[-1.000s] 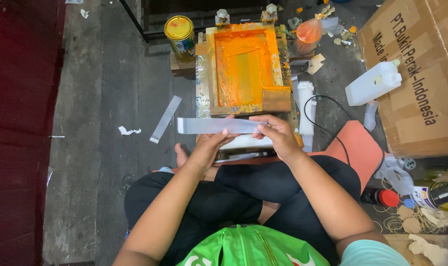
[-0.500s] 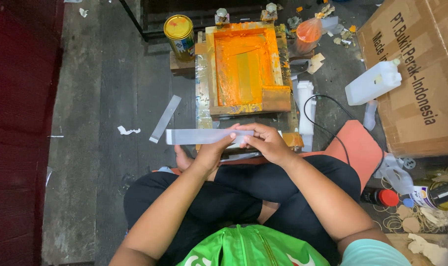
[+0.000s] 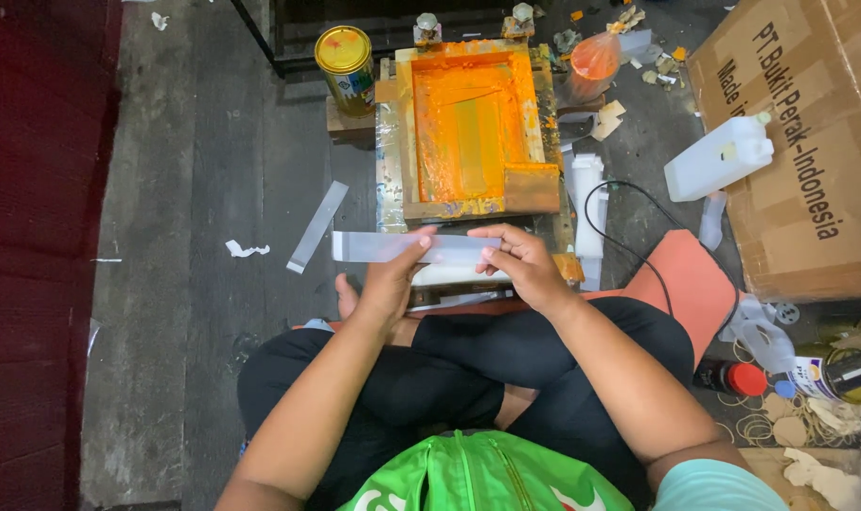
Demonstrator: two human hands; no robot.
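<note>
You hold a long translucent plastic strip (image 3: 402, 248) level across the middle of the view, just above your crossed legs (image 3: 468, 369). Your left hand (image 3: 390, 284) pinches it near its middle, thumb on top and fingers curled under, while your right hand (image 3: 525, 265) closes around its end at 3 o'clock, fingers wrapped over the edge. The strip's free end sticks out toward 9 o'clock, past your left hand.

Directly at 12 o'clock from the strip sits a wooden screen-printing frame (image 3: 473, 128), its mesh and inner walls coated in orange ink. At 11 o'clock from the frame stands a yellow-lidded paint can (image 3: 345, 57). A second loose strip (image 3: 317, 227) lies on the grey floor (image 3: 184, 284) at 9 o'clock from your left hand, with a scrap of white paper (image 3: 246, 250) just beside it. At 2 o'clock a white plastic jerrycan (image 3: 719, 156) rests against a large cardboard box (image 3: 799, 142). A black cable (image 3: 629, 237) loops at 3 o'clock, near your right hand.
</note>
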